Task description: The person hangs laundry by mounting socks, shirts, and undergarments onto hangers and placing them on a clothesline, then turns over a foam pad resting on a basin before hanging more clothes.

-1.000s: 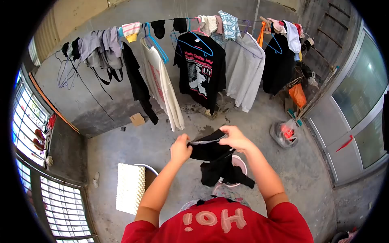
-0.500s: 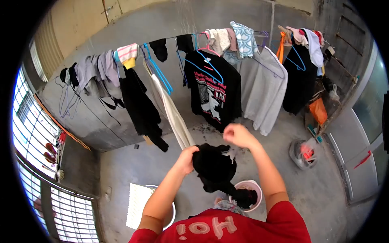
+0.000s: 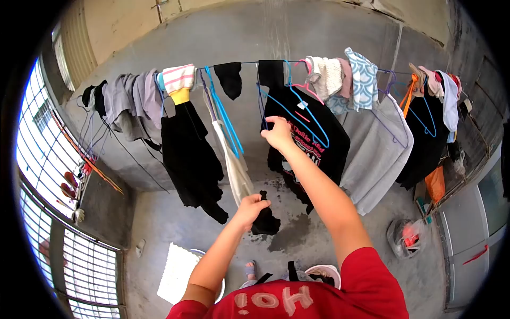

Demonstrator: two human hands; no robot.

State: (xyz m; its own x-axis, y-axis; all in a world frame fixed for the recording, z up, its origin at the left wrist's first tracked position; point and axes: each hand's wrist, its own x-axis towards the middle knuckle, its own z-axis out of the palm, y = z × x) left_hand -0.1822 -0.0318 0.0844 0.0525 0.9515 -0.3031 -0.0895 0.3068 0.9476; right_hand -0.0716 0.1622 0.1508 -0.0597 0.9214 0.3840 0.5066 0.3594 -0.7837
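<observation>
Black cloth point(image 3: 266, 220) hangs bunched from my left hand point(image 3: 252, 211), whose fingers are closed on it at chest height. My right hand point(image 3: 277, 133) is raised in front of the clothes line, its fingers closed round the lower end of a narrow dark blue hanger point(image 3: 260, 98). Just behind that hand a black printed shirt point(image 3: 313, 141) hangs on a light blue hanger point(image 3: 324, 139). To the left are a cream garment point(image 3: 234, 165) and more light blue hangers point(image 3: 226, 117).
Along the line point(image 3: 249, 63) hang a black garment point(image 3: 188, 154), grey clothes point(image 3: 130, 101) and a grey sweatshirt point(image 3: 374, 149). On the floor stand a pink-rimmed basin point(image 3: 336, 272), a white tub point(image 3: 221, 287) beside a cream ridged board point(image 3: 178, 271), and a plastic bag point(image 3: 406, 239).
My right hand has left the black cloth and risen to the hanger. My left hand still holds the cloth, now hanging lower and more bunched. The view has tilted up towards the line.
</observation>
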